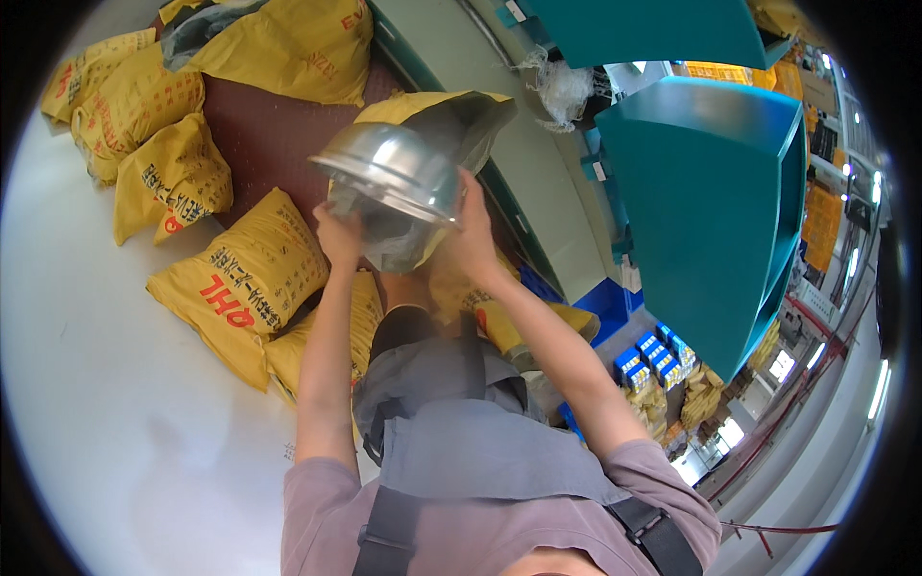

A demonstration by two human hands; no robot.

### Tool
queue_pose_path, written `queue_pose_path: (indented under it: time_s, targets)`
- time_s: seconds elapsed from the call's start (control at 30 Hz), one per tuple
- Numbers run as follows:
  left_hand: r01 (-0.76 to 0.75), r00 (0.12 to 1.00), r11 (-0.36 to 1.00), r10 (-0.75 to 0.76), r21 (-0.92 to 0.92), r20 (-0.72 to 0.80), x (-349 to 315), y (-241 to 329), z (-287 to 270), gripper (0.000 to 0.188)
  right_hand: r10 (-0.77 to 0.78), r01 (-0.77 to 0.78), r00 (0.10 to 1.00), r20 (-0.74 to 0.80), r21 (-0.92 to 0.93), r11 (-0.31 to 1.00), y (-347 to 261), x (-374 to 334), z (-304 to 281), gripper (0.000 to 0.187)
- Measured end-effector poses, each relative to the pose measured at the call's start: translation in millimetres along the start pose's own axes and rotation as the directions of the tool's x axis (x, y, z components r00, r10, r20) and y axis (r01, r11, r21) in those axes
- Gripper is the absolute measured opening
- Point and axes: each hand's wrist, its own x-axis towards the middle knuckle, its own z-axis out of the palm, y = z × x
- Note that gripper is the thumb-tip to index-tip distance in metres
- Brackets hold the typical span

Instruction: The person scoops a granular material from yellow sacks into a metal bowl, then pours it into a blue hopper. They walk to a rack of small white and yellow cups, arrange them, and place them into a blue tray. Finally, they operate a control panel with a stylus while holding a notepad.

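Note:
Both my hands hold a shiny metal bowl (389,158), tipped so that its rounded bottom faces up and away. My left hand (339,235) is closed at its lower left edge, the fingers partly hidden. On the right side my right hand (469,226) grips the rim. An open yellow sack (485,101) with a grey inner lining stands directly behind and below the bowl. What the bowl contains, if anything, cannot be seen.
Filled yellow sacks (245,278) with printed lettering lie along the left, beside a white wall (96,365). Another open yellow sack (298,48) is at the top. Large teal machine housings (701,192) stand to the right, with blue-and-white boxes (658,360) beyond.

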Motion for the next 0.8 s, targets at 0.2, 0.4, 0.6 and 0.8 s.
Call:
queue_pose_path:
  time_s: [0.2, 0.4, 0.6, 0.8]
  targets:
    - [-0.052, 0.942, 0.898, -0.102, -0.438, -0.320, 45, 21, -55, 0.022, -0.048, 0.169, 0.968, 0.248, -0.495, 0.852, 33, -13, 8, 0.055]
    - [-0.335, 0.939, 0.935, 0.320, -0.120, -0.128, -31, 52, -52, 0.017, 0.033, 0.106, 0.978, 0.205, -0.630, 0.769, 65, 21, 24, 0.058]
    - [-0.270, 0.935, 0.945, 0.211, -0.186, -0.286, -47, 24, -51, 0.020, -0.203, 0.205, 0.973, 0.111, -0.822, 0.531, 142, 117, 121, 0.052]
    - [-0.140, 0.975, 0.831, 0.020, -0.538, -0.223, -42, 29, -54, 0.018, -0.263, 0.454, 0.891, 0.370, -0.727, 0.514, 204, 83, 116, 0.052]
